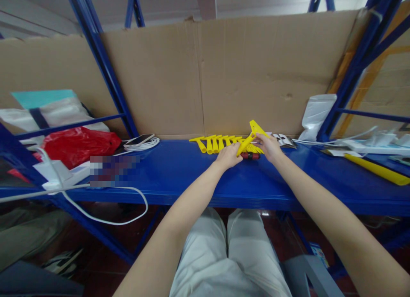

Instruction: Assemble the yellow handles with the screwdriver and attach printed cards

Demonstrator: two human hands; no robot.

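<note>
My left hand (229, 156) is closed round the tube end of a yellow T-shaped plastic handle (245, 144), which tilts up toward its wide, flared head. My right hand (268, 146) pinches the same handle near where the head begins. Just behind my left hand, several like yellow T-shaped handles (209, 145) stand in a row, their round open ends facing me. Under and beside the held piece lie a dark red and black tool-like object (250, 155) and a group of small yellow pieces (255, 149), partly covered by my hands.
The blue shelf (179, 173) is backed by cardboard (153, 83). To the left are a phone (139, 140) on a coiled white cable, a red plastic bag (80, 144) and a power strip (77, 174). At right are a clear bag (317, 115) and a long yellow strip (378, 169).
</note>
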